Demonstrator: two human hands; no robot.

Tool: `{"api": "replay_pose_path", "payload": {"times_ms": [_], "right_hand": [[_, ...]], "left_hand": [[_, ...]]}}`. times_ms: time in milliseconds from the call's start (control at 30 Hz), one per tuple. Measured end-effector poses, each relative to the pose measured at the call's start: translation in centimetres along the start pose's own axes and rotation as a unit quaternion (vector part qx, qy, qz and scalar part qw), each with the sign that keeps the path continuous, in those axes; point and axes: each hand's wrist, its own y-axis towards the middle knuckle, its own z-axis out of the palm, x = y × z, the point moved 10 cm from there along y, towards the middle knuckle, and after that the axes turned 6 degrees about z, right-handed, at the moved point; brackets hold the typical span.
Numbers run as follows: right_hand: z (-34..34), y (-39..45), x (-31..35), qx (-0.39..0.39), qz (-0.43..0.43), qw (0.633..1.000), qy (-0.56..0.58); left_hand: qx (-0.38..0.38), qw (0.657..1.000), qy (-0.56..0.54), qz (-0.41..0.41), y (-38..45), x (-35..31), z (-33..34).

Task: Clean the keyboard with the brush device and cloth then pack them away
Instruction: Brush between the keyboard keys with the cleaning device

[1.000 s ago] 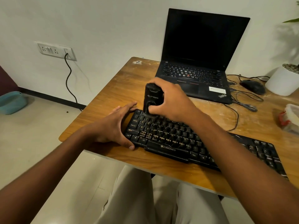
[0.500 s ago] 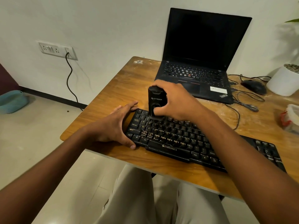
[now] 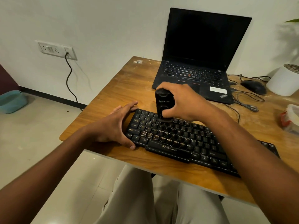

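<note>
My right hand point(image 3: 186, 101) had its fingers point(image 3: 168, 113) clamped around the brush device point(image 3: 163, 103), a black upright unit held with its lower end down on the upper key rows of the keyboard point(image 3: 178, 139). Against the view a second earlier, the device had shifted rightward along that row, away from the keyboard's left corner; I took this as a brushing pass in progress. My left hand point(image 3: 113, 126) remained where it was, fingers point(image 3: 129, 145) spread apart and braced against the keyboard's left end, thumb at the near edge, holding the board steady on the desk point(image 3: 113, 88).

The black Zebronics keyboard lay diagonally across the near part of the desk, its right end partly hidden by my right forearm. Pale grime showed on the lower-left letter keys, so most of the board appeared not yet brushed.

Further out: an open ThinkPad laptop point(image 3: 197, 62), screen dark, behind the keyboard; a mouse point(image 3: 254, 86) and cables to its right. No cloth could be identified in view. Judgement: early cleaning stage; wiping and packing were not yet begun.
</note>
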Motion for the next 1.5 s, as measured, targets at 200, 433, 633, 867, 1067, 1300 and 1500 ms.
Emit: {"api": "replay_pose_path", "payload": {"times_ms": [200,433,633,867,1067,1300,1500], "right_hand": [[2.3,0.4,1.8,-0.029,-0.044,0.995,0.089],[0.4,-0.1,0.0,0.033,0.001,0.999,-0.025],[1.8,1.7,2.7,-0.081,-0.024,0.982,0.169],[4.3,1.4,3.3,-0.024,-0.041,0.994,0.095],[2.3,1.9,2.3,0.054,-0.020,0.998,-0.016],[3.5,1.8,4.1,-0.004,-0.068,0.994,0.090],[2.1,-0.3,0.6,0.075,-0.003,0.997,-0.015]], "left_hand": [[-0.001,1.000,0.000,-0.005,-0.1,0.1,0.0],[0.000,1.000,-0.004,-0.002,0.0,0.2,0.1],[-0.010,1.000,-0.017,0.004,0.1,0.1,0.1],[-0.008,1.000,-0.010,0.009,0.1,0.1,0.0],[0.004,1.000,-0.008,0.007,0.0,0.0,0.1],[-0.006,1.000,-0.019,0.021,0.1,-0.1,0.1],[0.003,1.000,-0.013,0.011,0.1,0.2,0.1]]}}
